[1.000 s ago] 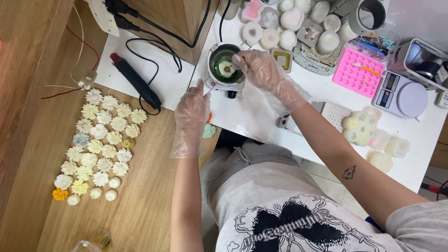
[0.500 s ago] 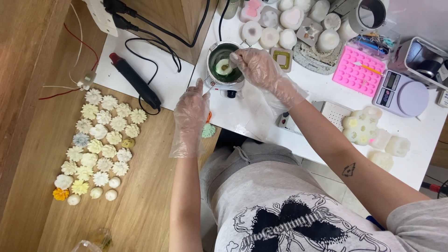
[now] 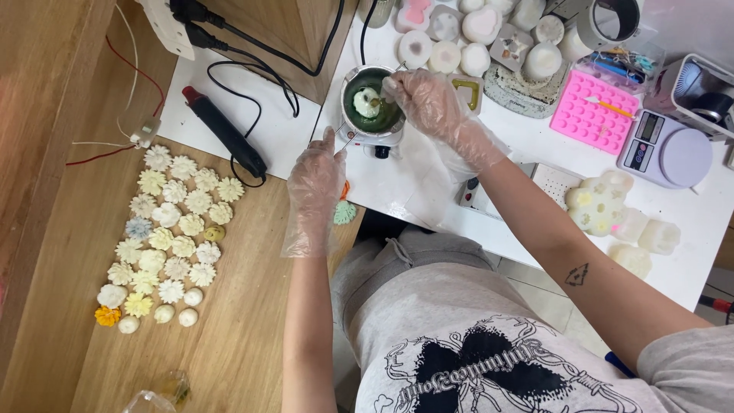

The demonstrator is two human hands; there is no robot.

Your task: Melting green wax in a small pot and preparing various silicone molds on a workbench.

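A small metal pot at 12 o'clock on the white desk holds dark green liquid with a pale flower-shaped piece in it. The gloved right hand hovers over the pot's rim, fingers pinching a thin stick above the piece. The gloved left hand grips the pot's handle at 7 o'clock, fingers pressed together. Moulds crowd behind; pale wax flowers cover the wooden surface at 9 o'clock.
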